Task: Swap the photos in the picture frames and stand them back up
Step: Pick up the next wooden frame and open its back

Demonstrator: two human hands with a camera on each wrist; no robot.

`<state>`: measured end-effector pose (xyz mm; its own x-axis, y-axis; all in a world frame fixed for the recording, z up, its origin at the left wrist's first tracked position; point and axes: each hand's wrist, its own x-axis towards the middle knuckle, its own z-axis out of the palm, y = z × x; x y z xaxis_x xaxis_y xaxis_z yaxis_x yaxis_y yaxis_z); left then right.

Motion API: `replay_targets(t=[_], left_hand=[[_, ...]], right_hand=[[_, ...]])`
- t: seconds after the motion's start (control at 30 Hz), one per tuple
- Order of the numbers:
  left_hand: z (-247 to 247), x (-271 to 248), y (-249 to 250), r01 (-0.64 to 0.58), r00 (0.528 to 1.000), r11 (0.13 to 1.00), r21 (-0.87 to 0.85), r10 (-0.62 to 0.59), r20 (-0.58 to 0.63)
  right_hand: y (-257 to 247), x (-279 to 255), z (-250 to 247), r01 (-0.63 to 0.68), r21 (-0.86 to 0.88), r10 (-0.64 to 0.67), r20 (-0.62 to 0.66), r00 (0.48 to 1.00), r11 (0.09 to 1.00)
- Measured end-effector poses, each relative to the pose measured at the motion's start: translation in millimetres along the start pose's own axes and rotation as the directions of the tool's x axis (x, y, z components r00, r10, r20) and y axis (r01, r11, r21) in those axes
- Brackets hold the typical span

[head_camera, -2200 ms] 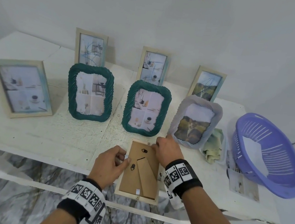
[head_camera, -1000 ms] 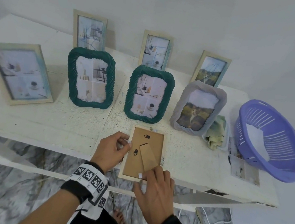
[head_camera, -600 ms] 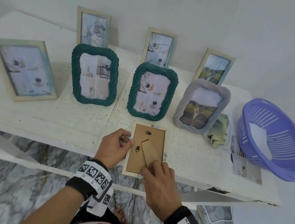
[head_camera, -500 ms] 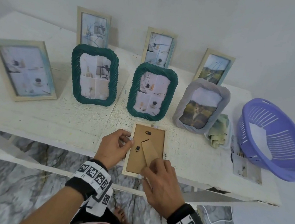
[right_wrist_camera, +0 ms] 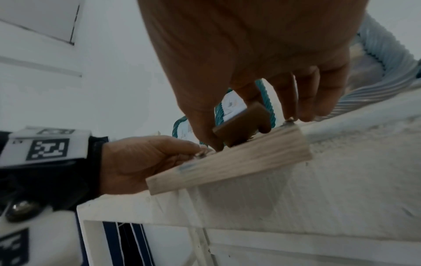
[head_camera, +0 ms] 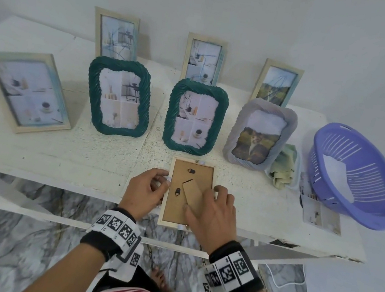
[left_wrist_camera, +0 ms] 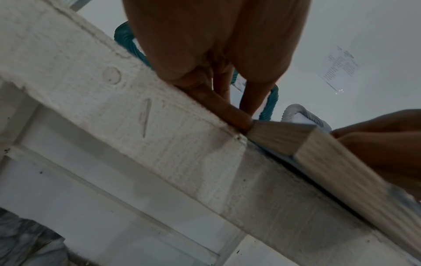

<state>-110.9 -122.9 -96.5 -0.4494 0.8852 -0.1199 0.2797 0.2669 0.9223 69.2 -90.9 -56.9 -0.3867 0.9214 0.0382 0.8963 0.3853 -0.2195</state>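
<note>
Desk layout: frames and basket

Face-down frame point(head_camera: 188, 192) lies at the desk point(head_camera: 62, 152) front edge; seven standing frames behind it; basket point(head_camera: 355, 173) at right.

Soft, even daylight fills my head view; nothing glares, and the frames cast only faint shadows on the white worktop point(head_camera: 37, 149), falling toward the left. The wide lens bows the worktop's edges and stretches the purple basket point(head_camera: 355, 176) at the right. The middle is fairly sharp, the corners softer. Both wrist views are dimmer and greyer. There my left hand point(left_wrist_camera: 216, 45) and right hand point(right_wrist_camera: 250, 45) sit close to the lens, dark, backlit against the pale wall and blurred. The wood grain of the face-down frame point(right_wrist_camera: 230, 160) stays readable.
</note>
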Motion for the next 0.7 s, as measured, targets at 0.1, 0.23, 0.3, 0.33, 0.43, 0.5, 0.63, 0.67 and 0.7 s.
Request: replay_targets(t=[0.1,0.23,0.3,0.33,0.43,0.5,0.63,0.67,0.7], left_hand=[[0,-1,0,-0.013,1.0,1.0,0.007,0.013,0.001],[0,-1,0,-0.019,1.0,1.0,0.013,0.019,-0.001],[0,-1,-1,-0.015,1.0,1.0,0.014,0.015,0.0],[0,-1,-2,-0.014,1.0,1.0,0.008,0.014,-0.001],[1,-1,-3,-0.015,1.0,1.0,0.001,0.015,0.003],[0,-1,-3,-0.016,1.0,1.0,0.003,0.016,0.005],[1,0,-6,-0.007,1.0,1.0,-0.013,0.007,0.007],[1,0,-6,-0.007,1.0,1.0,-0.013,0.008,0.009],[0,-1,-6,-0.008,1.0,1.0,-0.014,0.008,0.012]], right_hand=[[-2,0,-4,-0.029,0.104,0.032,-0.028,0.999,0.994],[-1,2,-19,-0.031,0.315,0.05,-0.052,0.997,0.949],[4,4,-25,-0.054,0.379,0.083,-0.06,0.995,0.924],[8,5,-29,-0.066,0.396,0.103,-0.071,0.992,0.916],[25,5,-40,-0.148,0.354,0.184,-0.069,0.981,0.923],[41,4,-46,-0.235,0.276,0.254,-0.035,0.967,0.932],[80,0,-43,-0.334,0.162,0.335,0.018,0.942,0.929],[89,-1,-38,-0.34,0.135,0.34,0.025,0.94,0.93],[96,-2,-34,-0.346,0.107,0.344,0.032,0.938,0.932]])
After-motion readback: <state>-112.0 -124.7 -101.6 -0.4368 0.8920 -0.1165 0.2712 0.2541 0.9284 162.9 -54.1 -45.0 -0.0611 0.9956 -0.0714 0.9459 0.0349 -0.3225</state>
